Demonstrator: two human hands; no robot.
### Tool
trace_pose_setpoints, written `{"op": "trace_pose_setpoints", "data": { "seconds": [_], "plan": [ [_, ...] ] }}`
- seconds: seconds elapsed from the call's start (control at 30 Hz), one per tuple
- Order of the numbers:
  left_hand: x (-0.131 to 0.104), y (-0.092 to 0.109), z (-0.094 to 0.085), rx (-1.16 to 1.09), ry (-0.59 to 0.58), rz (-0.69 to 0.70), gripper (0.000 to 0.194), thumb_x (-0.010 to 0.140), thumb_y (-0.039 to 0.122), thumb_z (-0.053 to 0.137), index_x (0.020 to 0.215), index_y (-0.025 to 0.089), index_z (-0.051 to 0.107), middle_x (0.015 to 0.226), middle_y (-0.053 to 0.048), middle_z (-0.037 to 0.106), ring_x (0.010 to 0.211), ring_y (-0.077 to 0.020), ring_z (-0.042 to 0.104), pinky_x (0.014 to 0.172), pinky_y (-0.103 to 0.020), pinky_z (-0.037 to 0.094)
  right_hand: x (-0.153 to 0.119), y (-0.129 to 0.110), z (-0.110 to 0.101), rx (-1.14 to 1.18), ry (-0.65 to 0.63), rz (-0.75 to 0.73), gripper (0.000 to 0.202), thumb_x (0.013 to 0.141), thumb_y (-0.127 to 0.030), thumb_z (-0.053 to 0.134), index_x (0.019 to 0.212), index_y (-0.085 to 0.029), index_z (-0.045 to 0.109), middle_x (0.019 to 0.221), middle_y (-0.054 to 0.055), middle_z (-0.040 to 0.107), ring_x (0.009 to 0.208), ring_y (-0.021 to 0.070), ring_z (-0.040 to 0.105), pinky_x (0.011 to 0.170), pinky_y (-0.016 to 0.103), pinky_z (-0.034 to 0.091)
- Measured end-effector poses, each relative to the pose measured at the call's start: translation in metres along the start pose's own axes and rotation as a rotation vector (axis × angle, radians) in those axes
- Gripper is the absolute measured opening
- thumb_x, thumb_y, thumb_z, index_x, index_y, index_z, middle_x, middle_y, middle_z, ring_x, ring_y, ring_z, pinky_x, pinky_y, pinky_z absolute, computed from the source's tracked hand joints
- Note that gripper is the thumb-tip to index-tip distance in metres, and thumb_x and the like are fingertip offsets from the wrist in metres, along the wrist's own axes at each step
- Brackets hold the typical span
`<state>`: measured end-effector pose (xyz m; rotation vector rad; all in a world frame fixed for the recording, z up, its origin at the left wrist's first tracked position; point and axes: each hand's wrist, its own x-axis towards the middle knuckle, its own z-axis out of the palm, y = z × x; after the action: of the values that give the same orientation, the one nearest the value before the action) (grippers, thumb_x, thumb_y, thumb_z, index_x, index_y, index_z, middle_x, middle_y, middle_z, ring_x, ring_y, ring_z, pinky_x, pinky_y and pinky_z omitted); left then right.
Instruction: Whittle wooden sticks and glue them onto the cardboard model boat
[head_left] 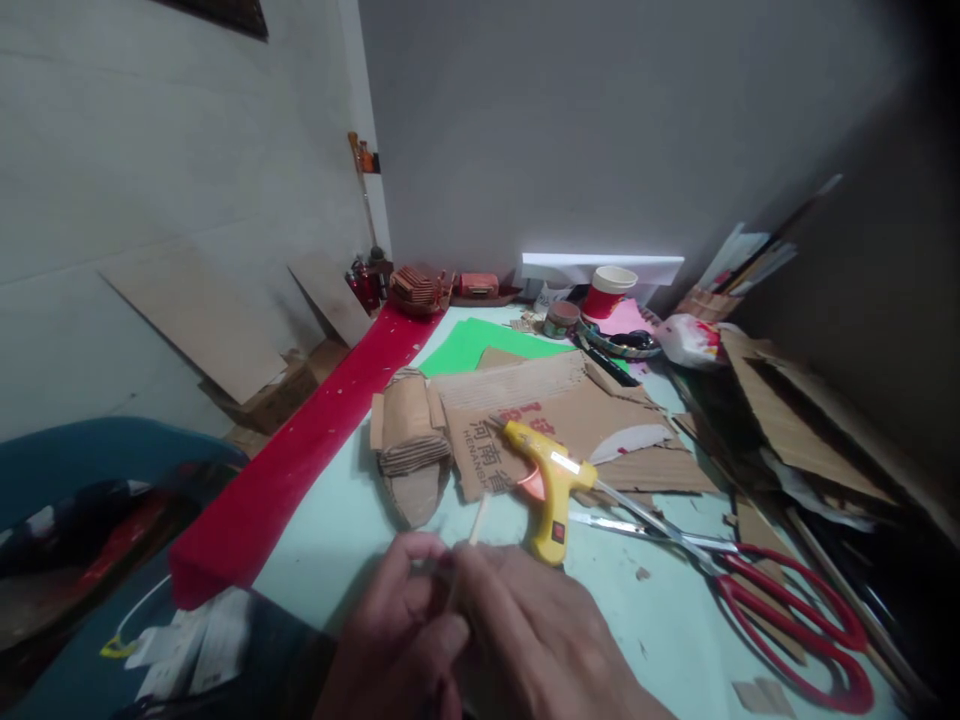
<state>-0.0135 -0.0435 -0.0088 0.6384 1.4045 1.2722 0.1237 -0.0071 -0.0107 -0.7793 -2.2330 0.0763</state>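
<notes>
By the near edge of the bench [652, 620], the right hand [532, 620] grips a thin stick [480, 515]; I cannot tell whether the left hand [405, 620] does. A slip forward could knock the glue gun [556, 490].

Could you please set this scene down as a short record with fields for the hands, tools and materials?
Left hand: fingers curled, beside the right hand
Right hand: fingers at a thin pale stick
Glue gun: yellow, nozzle over the printed cardboard sheet
Scissors: red-handled, right of the glue gun
Cardboard model: left of the sheet, pointed end toward the person
Behind: green sheet, red-and-white cup
</notes>
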Motion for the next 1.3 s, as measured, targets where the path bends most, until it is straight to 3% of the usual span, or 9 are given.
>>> {"op": "trace_pose_setpoints", "data": {
  "seconds": [0.07,0.13,0.3,0.4,0.53,0.73,0.97,1.13,1.3],
  "plan": [
    [0.005,0.002,-0.009,0.005,-0.038,-0.026,0.029,0.079,0.047,0.065,0.094,0.025,0.054,0.054,0.006,0.061,0.026,-0.0067,0.04,0.029,-0.017,0.026,0.001,0.005,0.001,0.041,0.002,0.091,0.034,0.103,-0.016,0.029,0.129,-0.015,0.05,0.085,0.008,0.07,0.076,0.0207,0.069,0.066,0.029,0.055],
    [0.015,0.008,-0.023,0.014,0.045,0.013,0.029,0.082,0.047,0.065,0.093,0.024,0.051,0.059,0.006,0.062,0.03,-0.0086,0.046,0.028,-0.016,0.028,0.005,0.01,0.002,0.085,0.034,0.191,0.028,0.1,-0.013,0.037,0.123,-0.019,0.052,0.085,0.005,0.068,0.072,0.0182,0.067,0.065,0.027,0.054],
    [0.039,0.021,-0.041,-0.042,0.227,0.187,0.056,0.067,0.036,0.082,0.112,0.016,0.056,0.099,-0.008,0.066,0.071,-0.0212,0.067,0.046,-0.029,0.057,0.022,0.018,0.009,0.195,0.071,0.425,0.015,0.095,-0.014,0.047,0.103,-0.022,0.056,0.078,-0.001,0.065,0.06,0.0126,0.061,0.057,0.021,0.049],
    [0.049,0.02,-0.04,-0.031,0.215,0.189,0.066,0.065,0.035,0.082,0.12,0.013,0.055,0.114,-0.014,0.059,0.072,-0.0212,0.066,0.048,-0.033,0.06,0.031,0.021,0.019,0.161,0.038,0.469,0.016,0.092,-0.015,0.045,0.103,-0.02,0.055,0.079,0.002,0.065,0.064,0.0156,0.061,0.058,0.025,0.048],
    [0.057,0.015,-0.039,-0.015,0.15,0.183,0.068,0.069,0.034,0.079,0.127,0.012,0.05,0.11,-0.011,0.058,0.064,-0.0178,0.064,0.046,-0.032,0.057,0.041,0.023,0.035,0.105,0.01,0.486,0.014,0.09,-0.015,0.048,0.102,-0.018,0.054,0.085,0.006,0.063,0.072,0.0195,0.06,0.061,0.029,0.045],
    [0.062,0.017,-0.038,0.011,0.067,0.175,0.069,0.076,0.037,0.076,0.134,0.013,0.047,0.108,-0.01,0.058,0.078,-0.0235,0.068,0.056,-0.035,0.062,0.048,0.021,0.049,0.115,0.017,0.51,0.011,0.091,-0.015,0.05,0.101,-0.018,0.052,0.089,0.006,0.061,0.073,0.0194,0.058,0.062,0.029,0.043],
    [0.064,0.016,-0.029,-0.054,0.093,0.152,0.067,0.07,0.031,0.081,0.128,0.012,0.055,0.096,-0.005,0.062,0.088,-0.0246,0.069,0.071,-0.033,0.061,0.048,0.022,0.049,0.179,0.072,0.526,0.011,0.091,-0.014,0.049,0.101,-0.019,0.051,0.09,0.005,0.06,0.075,0.0176,0.058,0.066,0.029,0.047],
    [0.062,0.013,-0.024,-0.106,0.053,0.131,0.053,0.071,0.029,0.082,0.119,0.017,0.061,0.095,-0.002,0.066,0.092,-0.0213,0.067,0.081,-0.03,0.057,0.047,0.021,0.049,0.214,0.132,0.543,0.012,0.092,-0.015,0.045,0.101,-0.019,0.052,0.088,0.004,0.061,0.075,0.0179,0.059,0.067,0.03,0.047],
    [0.057,0.018,-0.014,-0.263,0.054,0.103,0.065,0.067,0.018,0.084,0.126,0.023,0.055,0.107,-0.002,0.067,0.106,-0.0212,0.064,0.081,-0.025,0.055,0.048,0.02,0.037,0.22,0.211,0.527,0.011,0.092,-0.019,0.048,0.102,-0.02,0.053,0.088,0.004,0.061,0.079,0.0195,0.058,0.07,0.031,0.048]
  ]
}}
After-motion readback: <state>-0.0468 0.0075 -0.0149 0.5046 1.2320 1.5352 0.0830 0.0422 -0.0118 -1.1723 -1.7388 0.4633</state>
